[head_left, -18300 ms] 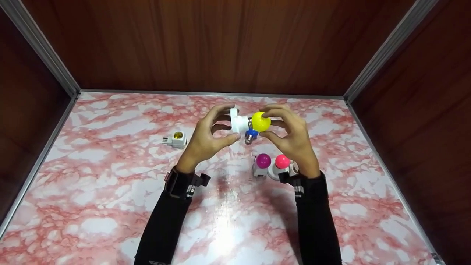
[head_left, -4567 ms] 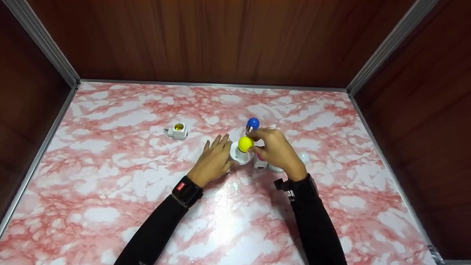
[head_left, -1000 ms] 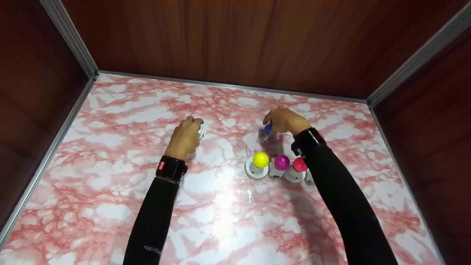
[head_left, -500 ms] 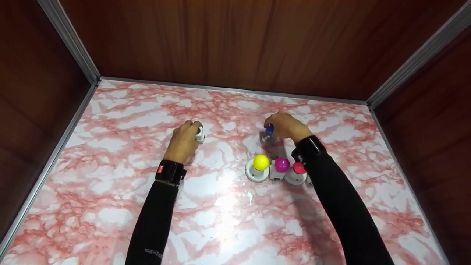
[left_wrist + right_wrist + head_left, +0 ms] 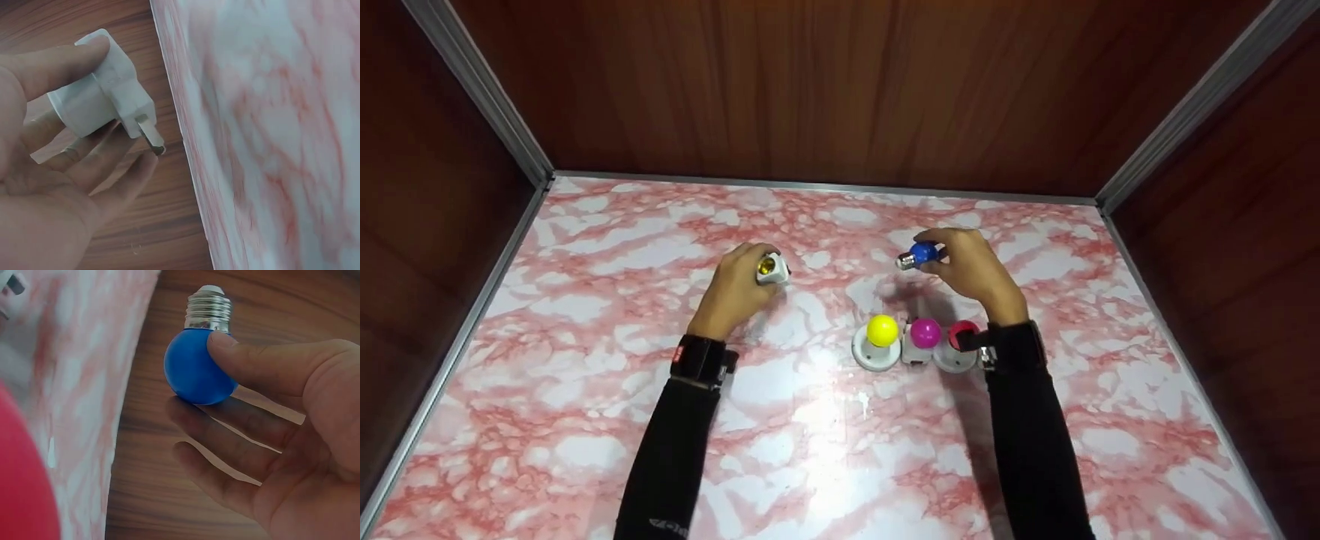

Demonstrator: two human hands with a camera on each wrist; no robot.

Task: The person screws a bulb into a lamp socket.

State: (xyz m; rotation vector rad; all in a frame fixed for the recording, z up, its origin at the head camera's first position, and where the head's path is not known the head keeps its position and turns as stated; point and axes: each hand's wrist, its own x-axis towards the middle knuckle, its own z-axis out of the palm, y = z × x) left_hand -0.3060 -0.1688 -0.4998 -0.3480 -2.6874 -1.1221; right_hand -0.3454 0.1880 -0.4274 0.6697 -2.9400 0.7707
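My left hand point(image 5: 733, 289) grips a white plug-in lamp socket point(image 5: 777, 271), its brass-coloured opening facing up. In the left wrist view the thumb presses on the socket body point(image 5: 84, 107) and a flat metal prong point(image 5: 149, 134) sticks out near a fingertip. Across from it, my right hand point(image 5: 979, 271) holds a blue light bulb point(image 5: 924, 253) by its globe. The bulb's silver screw base point(image 5: 905, 261) points left, towards the socket, with a wide gap between them. Thumb and fingers pinch the blue globe point(image 5: 191, 368) in the right wrist view.
Nearer me stands a row: a yellow bulb point(image 5: 883, 331) in a round white holder point(image 5: 874, 361), a purple bulb point(image 5: 925, 334) in a white plug socket point(image 5: 916, 355), and a red bulb point(image 5: 962, 330), partly behind the right wrist camera. Dark wood panels point(image 5: 810, 90) enclose the marbled table point(image 5: 780, 465).
Earlier, both hands were at the yellow bulb and holder, now standing in the row. In the last second the blue bulb has risen and turned base-left; the socket has tipped its opening into view.
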